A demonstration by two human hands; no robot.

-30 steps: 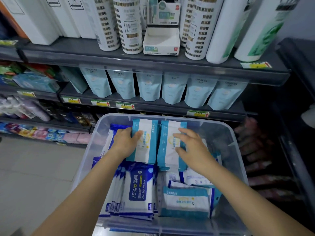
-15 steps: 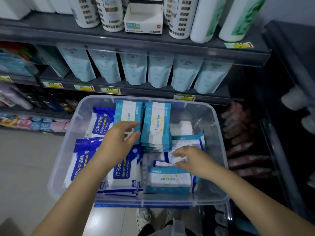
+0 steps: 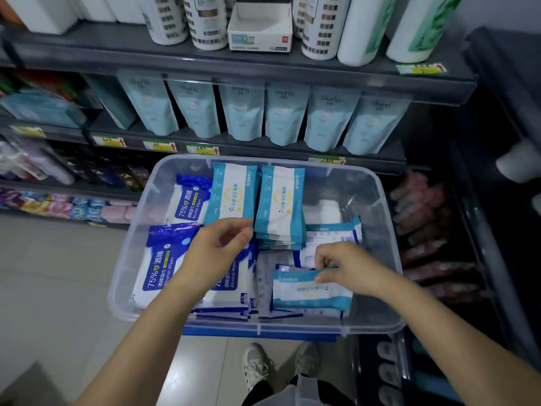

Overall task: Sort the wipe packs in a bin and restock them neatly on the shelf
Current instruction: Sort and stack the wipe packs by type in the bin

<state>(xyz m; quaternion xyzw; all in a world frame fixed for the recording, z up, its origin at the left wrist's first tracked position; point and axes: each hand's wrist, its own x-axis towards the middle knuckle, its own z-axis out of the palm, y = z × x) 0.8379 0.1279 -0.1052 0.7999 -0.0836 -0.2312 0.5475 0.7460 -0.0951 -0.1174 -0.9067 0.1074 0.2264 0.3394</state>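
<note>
— What sort of place is this?

— A shop, in one of its aisles. Dark metal shelves point(image 3: 146, 58) run in tiers, and their front edges carry yellow-and-green price labels point(image 3: 202, 149).

— And the goods?

— Rows of the same item: pale blue pouches point(image 3: 285, 112) side by side, white patterned bottles point(image 3: 205, 22) above, an open display carton point(image 3: 260, 39) among them. A clear bin point(image 3: 389, 218) of sealed wipe packs point(image 3: 281, 197) sits before the shelves, over a tiled floor point(image 3: 44, 273).

You count one clear bin point(image 3: 389, 230): three blue alcohol wipe packs point(image 3: 191, 200) point(image 3: 159, 265) point(image 3: 234, 279) face-up left, two teal pack stacks point(image 3: 231, 194) point(image 3: 279, 197) upper centre, one face-up teal wipe pack point(image 3: 310, 291) lower right; six pale-blue pouches point(image 3: 147, 104) point(image 3: 194, 108) point(image 3: 241, 111) point(image 3: 285, 112) point(image 3: 329, 115) point(image 3: 374, 118) above.
</note>
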